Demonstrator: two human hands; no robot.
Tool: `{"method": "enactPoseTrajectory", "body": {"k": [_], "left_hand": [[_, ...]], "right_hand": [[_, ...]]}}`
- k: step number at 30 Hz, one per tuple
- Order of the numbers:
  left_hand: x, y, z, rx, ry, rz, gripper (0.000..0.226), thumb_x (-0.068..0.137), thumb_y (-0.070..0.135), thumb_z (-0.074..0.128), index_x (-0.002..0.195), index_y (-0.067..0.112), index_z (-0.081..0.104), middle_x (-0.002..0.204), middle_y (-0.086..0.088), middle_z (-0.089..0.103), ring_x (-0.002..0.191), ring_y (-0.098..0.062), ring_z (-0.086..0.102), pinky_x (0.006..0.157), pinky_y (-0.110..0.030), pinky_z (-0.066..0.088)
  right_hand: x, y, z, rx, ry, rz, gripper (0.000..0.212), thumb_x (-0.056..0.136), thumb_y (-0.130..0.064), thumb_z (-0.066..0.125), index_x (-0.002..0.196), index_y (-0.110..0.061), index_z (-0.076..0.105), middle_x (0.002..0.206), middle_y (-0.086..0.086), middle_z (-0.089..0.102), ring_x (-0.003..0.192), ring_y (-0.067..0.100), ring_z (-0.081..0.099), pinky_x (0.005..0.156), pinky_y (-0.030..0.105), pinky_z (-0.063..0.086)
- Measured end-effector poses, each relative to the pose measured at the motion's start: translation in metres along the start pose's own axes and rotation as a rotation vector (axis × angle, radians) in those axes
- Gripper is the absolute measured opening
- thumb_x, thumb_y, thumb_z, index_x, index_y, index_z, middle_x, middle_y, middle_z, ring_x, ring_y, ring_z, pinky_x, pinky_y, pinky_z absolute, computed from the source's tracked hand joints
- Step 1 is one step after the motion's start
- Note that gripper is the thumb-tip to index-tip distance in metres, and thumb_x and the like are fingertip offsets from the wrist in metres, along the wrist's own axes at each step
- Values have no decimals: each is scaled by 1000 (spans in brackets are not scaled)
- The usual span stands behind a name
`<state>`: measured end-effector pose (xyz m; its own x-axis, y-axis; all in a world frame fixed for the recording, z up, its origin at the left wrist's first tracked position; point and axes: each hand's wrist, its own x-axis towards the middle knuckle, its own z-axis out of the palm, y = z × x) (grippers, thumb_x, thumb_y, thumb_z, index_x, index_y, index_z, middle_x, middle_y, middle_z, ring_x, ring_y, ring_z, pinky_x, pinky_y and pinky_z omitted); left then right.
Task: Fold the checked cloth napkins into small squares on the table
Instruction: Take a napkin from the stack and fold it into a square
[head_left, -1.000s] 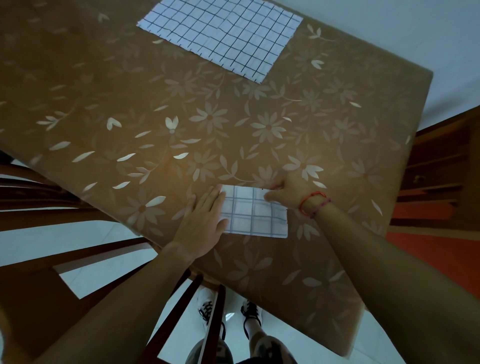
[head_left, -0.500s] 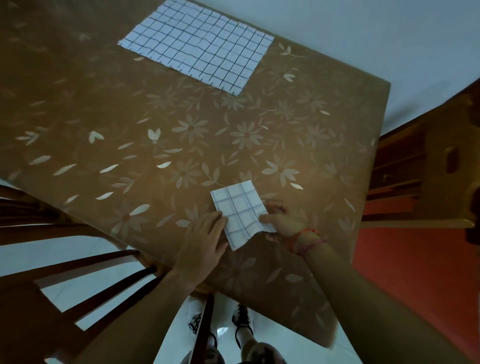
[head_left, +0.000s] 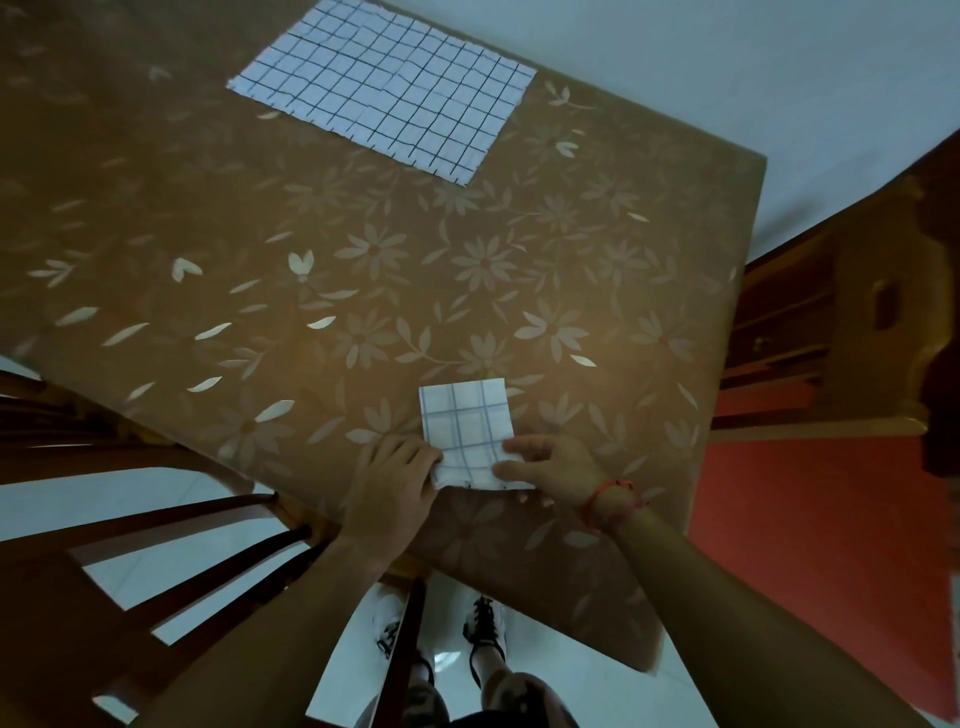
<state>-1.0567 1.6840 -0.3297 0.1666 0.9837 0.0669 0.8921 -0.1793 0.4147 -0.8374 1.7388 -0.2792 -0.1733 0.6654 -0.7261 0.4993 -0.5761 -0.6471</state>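
A small folded checked napkin lies near the table's front edge, white with pale blue lines. My left hand grips its near left corner with curled fingers. My right hand pinches the near right edge, thumb on top and fingertips showing beneath. The near edge of the napkin is lifted slightly off the table. A second checked napkin, larger with dark lines, lies spread flat at the far side.
The table wears a brown cloth with pale flowers; its right corner lies close to my right arm. A wooden chair stands at the near left and wooden furniture at the right. My shoes show below.
The folded napkin has turned and slid closer to the front edge. Both hands moved from pressing its sides to holding its near corners.
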Motion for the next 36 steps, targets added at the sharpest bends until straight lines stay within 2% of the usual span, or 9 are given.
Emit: {"method": "enactPoseTrajectory", "body": {"k": [4, 7, 10, 18, 19, 22, 25, 29, 36], "left_hand": [[-1, 2, -3, -58, 42, -35, 14, 78, 22, 69, 91, 19, 65, 91, 4, 68, 90, -20, 60, 79, -36, 44], [0, 5, -6, -103, 63, -83, 12, 84, 31, 61, 89, 21, 66, 86, 7, 69, 84, -16, 60, 80, -32, 39], [0, 5, -9, -125, 56, -112, 21, 89, 37, 53, 87, 20, 66, 82, 6, 69, 78, -16, 60, 77, -35, 45], [7, -1, -13, -210, 42, -257, 11, 90, 29, 63, 88, 19, 67, 73, 11, 62, 70, -12, 55, 74, -40, 50], [9, -1, -14, -213, 45, -265, 8, 89, 27, 65, 89, 20, 67, 72, 13, 60, 69, -11, 54, 75, -40, 49], [14, -5, -15, -218, 40, -290, 8, 89, 27, 66, 91, 19, 67, 73, 12, 59, 71, -10, 54, 77, -41, 50], [20, -8, -15, -224, 41, -297, 11, 89, 29, 66, 95, 20, 67, 80, 9, 66, 73, -8, 54, 81, -41, 51], [24, -11, -11, -225, 38, -272, 16, 87, 28, 68, 99, 19, 63, 87, 5, 66, 78, -11, 57, 80, -40, 53], [26, -14, -5, 62, 23, 77, 28, 90, 26, 58, 116, 15, 55, 121, -8, 58, 114, -27, 53, 98, -52, 45]], "right_hand": [[-6, 4, 1, -192, -35, -102, 79, 60, -22, 89, 131, -20, 55, 117, 1, 60, 96, 13, 62, 77, 20, 54], [-6, 10, 2, -318, -47, -158, 81, 60, -7, 86, 132, -22, 54, 118, -3, 56, 105, 14, 56, 87, 24, 53], [-3, 12, 3, -408, 37, -243, 61, 70, -4, 78, 126, -21, 61, 112, -2, 65, 96, 8, 58, 85, 21, 51], [18, 7, 5, -407, 291, -302, 10, 80, -30, 72, 86, -23, 75, 78, -7, 67, 70, 9, 61, 68, 25, 50], [20, 4, 5, -390, 299, -302, 7, 79, -30, 73, 74, -26, 72, 69, -10, 63, 64, 7, 58, 63, 23, 48], [29, 0, 5, -357, 333, -263, 39, 81, -30, 72, 50, -33, 48, 51, -12, 50, 51, 2, 47, 53, 17, 35], [39, 0, 6, -334, 344, -218, 42, 83, -32, 69, 51, -33, 44, 56, -13, 52, 55, 3, 50, 55, 19, 36], [50, -1, 8, -321, 305, -164, 20, 86, -35, 66, 67, -31, 59, 67, -8, 61, 69, 15, 63, 67, 27, 52], [58, -10, 8, -273, 313, -112, 23, 85, -35, 68, 79, -13, 72, 69, 3, 69, 56, 20, 66, 62, 35, 59]]}}
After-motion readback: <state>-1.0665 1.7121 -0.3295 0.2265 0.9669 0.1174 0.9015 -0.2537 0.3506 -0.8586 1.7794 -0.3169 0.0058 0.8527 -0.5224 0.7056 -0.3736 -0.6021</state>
